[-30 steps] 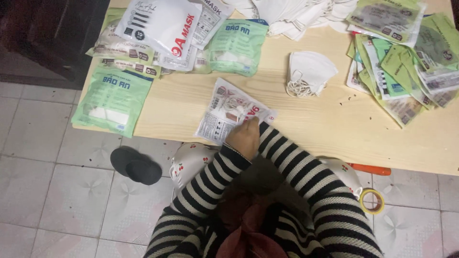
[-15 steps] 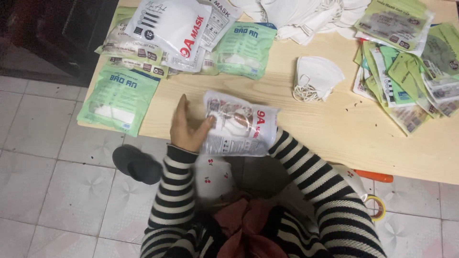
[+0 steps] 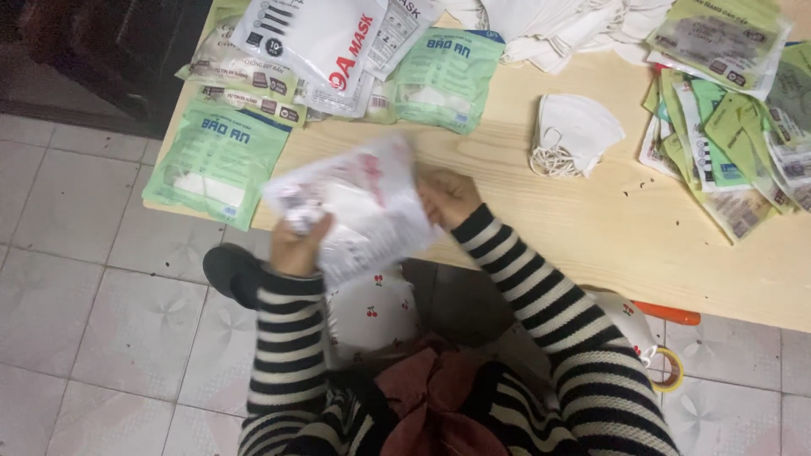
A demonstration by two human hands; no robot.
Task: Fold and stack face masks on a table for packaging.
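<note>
Above table edge, packet (image 3: 359, 207) now lifted.

Two hands (image 3: 300, 245), one held white packet (image 3: 359, 207), one loose folded mask (image 3: 574, 131), one tape roll (image 3: 667, 369).

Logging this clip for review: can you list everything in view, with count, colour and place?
white printed packet: one, blurred, held over the table's near edge
table: one, pale wood
green packets: two clear ones, at the far left, among white packets
loose mask: one, white, centre right
mask heap: white, far edge
packet pile: green and white, right
tape roll: one, yellow, on the floor
dark shoe: one, on the floor
left hand: grip on the packet's lower left
right hand: at its right edge
</note>
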